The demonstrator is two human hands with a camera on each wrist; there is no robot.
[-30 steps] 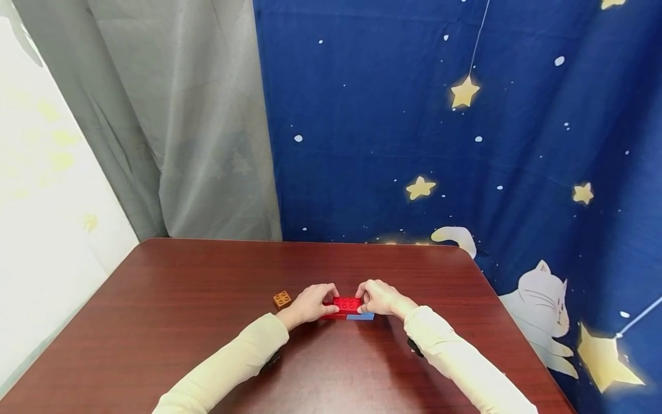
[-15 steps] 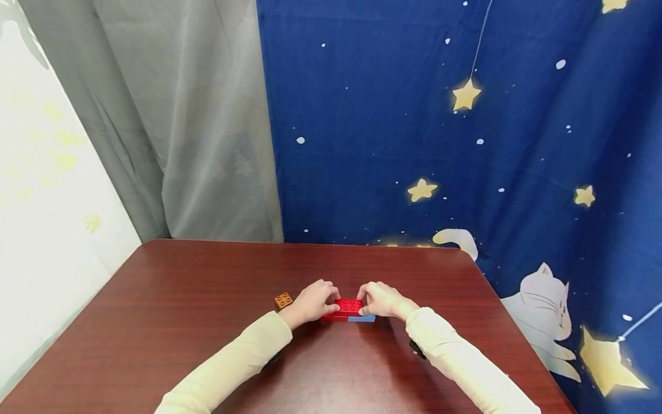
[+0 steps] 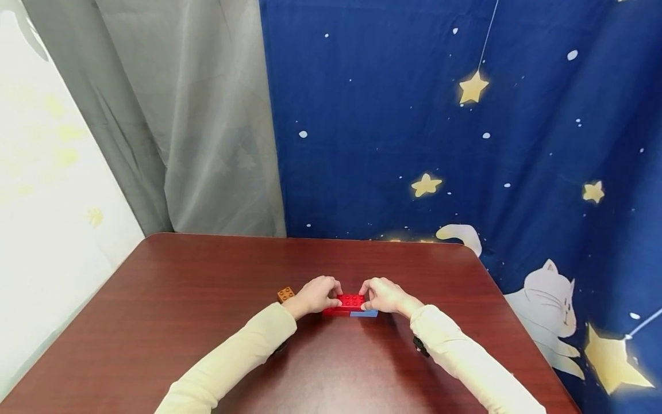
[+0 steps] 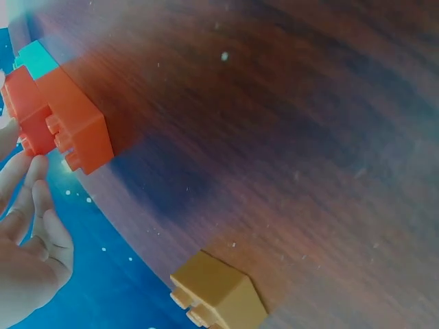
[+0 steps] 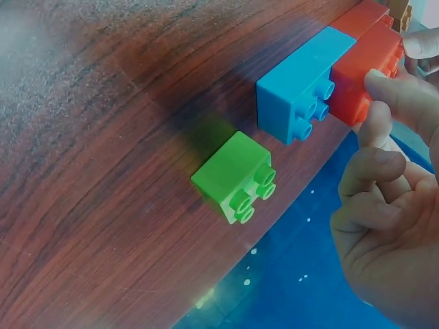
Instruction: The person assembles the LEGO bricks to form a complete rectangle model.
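Pinching opposite ends of a red, studded plastic brick (image 3: 351, 301), a person's left hand (image 3: 316, 294) and right hand (image 3: 385, 295) face each other, thumbs nearest the wearer in the head view. That brick lies on top, bridging a second, lower red plastic brick (image 4: 79, 113) and a blue plastic brick (image 5: 302, 82) set end to end. From the head only a narrow strip of these two shows; the left wrist view adds bare studs on the lower red one's outer end, and the right wrist view four uncovered studs on the blue. Only the right wrist view shows a lime-green, four-studded square plastic brick (image 5: 233, 171), apart from the blue brick's outer end. Near the left wrist sits an orange-brown square plastic brick (image 3: 285, 294), partly covered by the arm in the head view and better seen in the left wrist view.

All rest on a glossy, dark red-brown wood-grain table (image 3: 217, 276) with rounded far corners. Beyond hang a grey curtain (image 3: 217, 115) and a deep blue curtain (image 3: 362, 115), the latter printed with a white cat (image 3: 548, 299) and yellow stars.

Counted: two hands in two cream sleeves; five bricks, namely two red, one blue, one green, one orange-brown; two curtains; one cat.
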